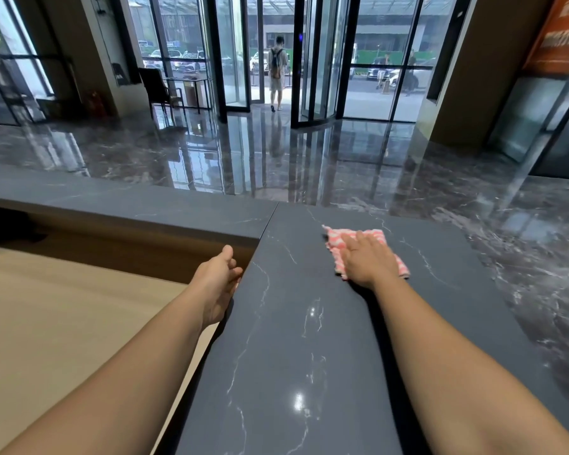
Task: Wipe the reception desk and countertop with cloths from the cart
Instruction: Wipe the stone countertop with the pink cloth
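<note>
**One cloth, pressed flat on the dark countertop**

One cloth [337, 239], pink-and-white checked, is seen lying on the dark veined countertop [309, 339], toward its far end. It is held down by the right hand [363, 261], laid palm-down on it. The fingers are kept straight and close together, with nothing pinched. The middle of the cloth is covered by the hand; only its far-left corner and a near-right strip are shown.

The left hand [219, 284] is placed at the countertop's left edge, thumb pointing forward. The fingers are loosely extended and nothing is gripped. Their tips are met by the stone edge and partly hidden there, so their spread cannot be told.

Two bare forearms are counted, both cut off by the bottom of the frame.

Two work surfaces are noted. The dark countertop continues leftward as a raised ledge [128, 205], and one lower beige desk [63, 323] is set below it to the left. The recess under the ledge is lost in shadow.

Beyond, a glossy marble floor [276, 152] is seen, and one glass revolving door [276, 60] with one person [277, 72] standing in it, back turned. One dark chair [160, 88] is placed by the left windows. One orange sign [559, 31] is cut off at the upper right, its lettering unreadable. Parked cars outside are blurred and cannot be counted.
</note>
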`<state>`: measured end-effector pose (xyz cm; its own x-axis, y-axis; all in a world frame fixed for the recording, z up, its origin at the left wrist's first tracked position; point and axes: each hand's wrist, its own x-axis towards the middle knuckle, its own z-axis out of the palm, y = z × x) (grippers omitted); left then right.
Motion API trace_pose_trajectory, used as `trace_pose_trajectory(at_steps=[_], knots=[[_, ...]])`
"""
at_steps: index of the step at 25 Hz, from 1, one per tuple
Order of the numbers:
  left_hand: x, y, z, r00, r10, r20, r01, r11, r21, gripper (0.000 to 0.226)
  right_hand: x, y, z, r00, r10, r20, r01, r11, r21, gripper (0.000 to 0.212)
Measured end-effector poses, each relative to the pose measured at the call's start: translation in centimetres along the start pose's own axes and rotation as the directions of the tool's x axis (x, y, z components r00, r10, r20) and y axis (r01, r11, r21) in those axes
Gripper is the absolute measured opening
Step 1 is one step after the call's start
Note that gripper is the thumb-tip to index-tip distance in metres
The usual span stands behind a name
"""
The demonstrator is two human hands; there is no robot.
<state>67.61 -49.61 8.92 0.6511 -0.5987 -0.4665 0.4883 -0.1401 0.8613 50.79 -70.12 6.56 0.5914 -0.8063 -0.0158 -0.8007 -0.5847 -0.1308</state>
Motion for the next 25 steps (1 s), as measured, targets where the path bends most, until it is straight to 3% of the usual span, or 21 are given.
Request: trace_pose_trajectory(at_steps=[3, 7, 17, 25], knots=[[-0.3, -0.3, -0.7, 1.0, -0.01, 0.017, 0.009, 1.0, 0.022, 0.051, -0.2, 2.8, 0.0, 0.994, 0.11, 0.016, -0.109, 0.994, -0.009, 0.051], [-1.0, -0.6, -1.4, 0.998, -0.03, 0.046, 0.029, 0.999, 0.026, 0.055, -1.3, 0.2, -0.1, 0.98, 0.197, 0.024, -0.197, 0.98, 0.012, 0.052], [-1.3, -0.8, -3.7, 0.988, -0.058, 0.14, 0.072, 0.993, -0.095, 0.055, -8.5, -18.9, 2.9, 0.98, -0.198, 0.025, 0.197, 0.98, 0.038, 0.053], [-3.3, -0.1, -4.3, 0.977, -0.108, 0.182, 0.122, 0.99, -0.065, 0.056, -9.5, -17.2, 1.6, 0.975, -0.22, 0.028, 0.22, 0.975, -0.014, 0.052]])
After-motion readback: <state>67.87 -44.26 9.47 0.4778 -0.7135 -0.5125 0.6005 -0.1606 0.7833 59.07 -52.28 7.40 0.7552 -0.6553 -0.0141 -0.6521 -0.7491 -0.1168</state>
